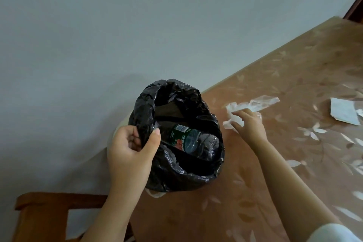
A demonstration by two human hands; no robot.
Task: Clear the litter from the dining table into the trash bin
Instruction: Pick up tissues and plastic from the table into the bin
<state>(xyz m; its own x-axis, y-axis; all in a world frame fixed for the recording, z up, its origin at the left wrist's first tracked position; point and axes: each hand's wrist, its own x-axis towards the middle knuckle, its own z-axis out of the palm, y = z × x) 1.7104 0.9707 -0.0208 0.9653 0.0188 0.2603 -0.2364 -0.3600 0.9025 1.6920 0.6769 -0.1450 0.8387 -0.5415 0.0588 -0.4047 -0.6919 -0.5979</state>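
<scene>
The trash bin (176,175), lined with a black plastic bag, is held at the table's left edge. My left hand (131,151) grips the bag's rim on the near left side. Inside the bin lies a clear plastic bottle (193,140) with a green label. On the table (275,163), a crumpled white tissue with clear plastic wrap (253,104) lies just right of the bin. My right hand (249,124) rests on this litter, fingers curled over the tissue part. A flat white paper piece (343,111) lies further right.
The table carries a brown cloth with a pale leaf pattern. A wooden chair (49,214) stands at the lower left beside the table. A pale grey wall fills the background. Small white scraps lie at the far right edge (359,112).
</scene>
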